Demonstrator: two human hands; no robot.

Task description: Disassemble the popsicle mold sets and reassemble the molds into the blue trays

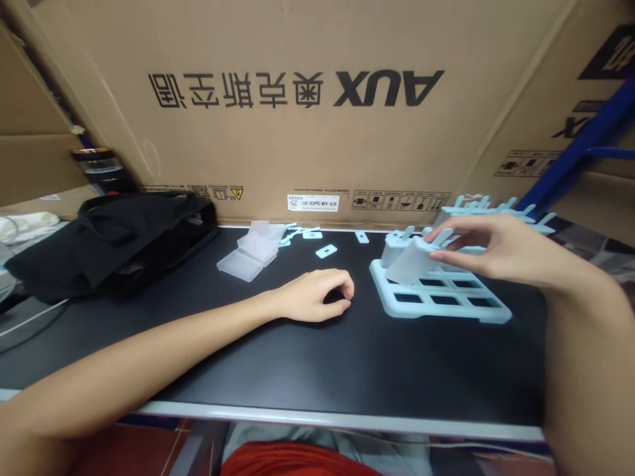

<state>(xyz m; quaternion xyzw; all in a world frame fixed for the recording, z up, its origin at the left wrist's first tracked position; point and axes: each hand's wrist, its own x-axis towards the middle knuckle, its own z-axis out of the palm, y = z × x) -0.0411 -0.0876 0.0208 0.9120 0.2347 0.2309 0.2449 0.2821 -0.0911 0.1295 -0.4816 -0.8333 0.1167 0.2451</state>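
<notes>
My right hand [476,244] pinches the lid end of a frosted popsicle mold [410,262] between thumb and fingers. That mold has a pale-blue lid with a stick tab and hangs tilted over the light-blue rack [397,309]. Another popsicle mold [393,250] stands upright in the rack's back left. Several square openings in the front rows show dark tabletop through them. On the table left of the rack rests my left hand [317,295], its fingers loosely curled inward. Nothing shows in the gap between thumb and forefinger.
Clear plastic pieces [242,264] lie beyond my left forearm, with small blue lids and sticks [326,251] nearby. A second blue mold set [491,208] stands behind my right hand. A black bag [114,244] lies at left. A large cardboard box [297,145] walls the back.
</notes>
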